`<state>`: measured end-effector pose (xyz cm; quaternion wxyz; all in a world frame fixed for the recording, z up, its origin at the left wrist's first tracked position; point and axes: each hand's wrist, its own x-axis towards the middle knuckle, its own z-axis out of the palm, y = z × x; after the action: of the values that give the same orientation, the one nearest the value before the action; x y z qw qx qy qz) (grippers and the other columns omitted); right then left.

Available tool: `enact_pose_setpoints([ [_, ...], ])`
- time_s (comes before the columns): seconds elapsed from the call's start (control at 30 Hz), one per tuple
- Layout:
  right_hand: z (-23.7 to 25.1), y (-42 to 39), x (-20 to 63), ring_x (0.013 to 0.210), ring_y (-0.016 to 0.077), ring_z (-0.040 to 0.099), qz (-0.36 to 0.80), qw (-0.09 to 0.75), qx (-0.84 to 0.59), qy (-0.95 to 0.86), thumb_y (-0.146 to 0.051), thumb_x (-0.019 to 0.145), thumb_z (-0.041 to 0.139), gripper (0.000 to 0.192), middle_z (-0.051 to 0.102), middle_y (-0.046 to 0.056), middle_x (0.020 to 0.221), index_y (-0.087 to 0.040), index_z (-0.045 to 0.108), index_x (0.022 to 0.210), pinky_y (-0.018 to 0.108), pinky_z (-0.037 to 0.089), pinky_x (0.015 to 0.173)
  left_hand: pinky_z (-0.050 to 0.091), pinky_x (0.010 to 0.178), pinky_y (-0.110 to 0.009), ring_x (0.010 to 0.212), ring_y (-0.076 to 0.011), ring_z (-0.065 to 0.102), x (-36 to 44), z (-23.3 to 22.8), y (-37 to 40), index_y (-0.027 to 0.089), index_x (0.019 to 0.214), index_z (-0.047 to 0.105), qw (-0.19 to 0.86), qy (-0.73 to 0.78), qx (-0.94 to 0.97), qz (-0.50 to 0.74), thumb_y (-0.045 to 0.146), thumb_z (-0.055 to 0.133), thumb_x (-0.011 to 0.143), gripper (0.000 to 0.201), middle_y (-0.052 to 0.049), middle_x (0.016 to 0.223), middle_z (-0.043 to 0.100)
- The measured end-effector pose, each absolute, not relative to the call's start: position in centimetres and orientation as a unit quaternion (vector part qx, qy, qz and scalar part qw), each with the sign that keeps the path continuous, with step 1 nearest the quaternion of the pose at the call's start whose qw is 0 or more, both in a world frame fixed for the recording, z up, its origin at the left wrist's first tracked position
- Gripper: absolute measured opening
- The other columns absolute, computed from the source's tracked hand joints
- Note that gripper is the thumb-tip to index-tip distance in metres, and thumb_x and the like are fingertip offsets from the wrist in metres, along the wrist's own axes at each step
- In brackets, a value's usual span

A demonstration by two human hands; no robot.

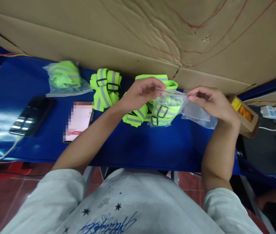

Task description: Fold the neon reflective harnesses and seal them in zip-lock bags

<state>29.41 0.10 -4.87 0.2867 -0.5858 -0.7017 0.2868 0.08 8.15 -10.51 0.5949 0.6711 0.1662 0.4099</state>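
My left hand [141, 93] and my right hand [212, 100] pinch the two ends of the top edge of a clear zip bag [168, 109]. Inside the bag is a folded neon yellow reflective band with grey stripes and black buckles. The bag hangs just above the blue table [133, 146]. More folded neon bands [134, 117] lie under and behind the bag, and another bundle [106, 89] sits to the left.
A filled clear bag of neon bands [64, 79] lies at the back left. Two phones [32, 115] [79, 121] rest on the table's left part. Empty clear bags [198, 116] and a small brown box [245, 115] are at the right. Cardboard [138, 35] stands behind.
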Motion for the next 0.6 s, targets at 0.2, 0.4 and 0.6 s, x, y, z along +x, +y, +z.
enact_pose_setpoints([
  [0.2,-4.4,-0.1,28.5,0.073,0.0232,0.066,0.335,0.287,-0.583,-0.682,-0.067,0.086,0.083,0.038,0.075,0.004,0.079,-0.029,0.077,0.090,0.040,0.052,0.068,0.054,0.080,-0.027,0.089,-0.0156,0.071,0.2,-11.1,8.6,0.017,0.101,0.083,0.552,0.246,0.707,0.368,0.045,0.087,0.083,0.034,-0.005,0.099,0.080],
  [0.4,-4.1,-0.4,28.2,0.067,0.0193,0.058,0.286,0.282,-0.584,-0.705,-0.067,0.086,0.082,0.042,0.070,0.003,0.075,-0.026,0.073,0.082,0.036,0.044,0.061,0.043,0.062,-0.024,0.064,-0.0094,0.058,0.0,-11.4,9.1,0.016,0.094,0.085,0.545,0.263,0.713,0.354,0.043,0.082,0.084,0.030,-0.003,0.079,0.075],
  [0.6,-3.6,-0.7,27.1,0.079,0.0226,0.062,0.286,0.264,-0.558,-0.733,-0.052,0.094,0.076,0.025,0.072,0.004,0.084,-0.028,0.072,0.088,0.039,0.050,0.072,0.048,0.069,-0.024,0.075,-0.0111,0.064,0.2,-10.8,8.6,0.016,0.093,0.083,0.556,0.238,0.710,0.362,0.043,0.084,0.084,0.028,-0.003,0.087,0.078],
])
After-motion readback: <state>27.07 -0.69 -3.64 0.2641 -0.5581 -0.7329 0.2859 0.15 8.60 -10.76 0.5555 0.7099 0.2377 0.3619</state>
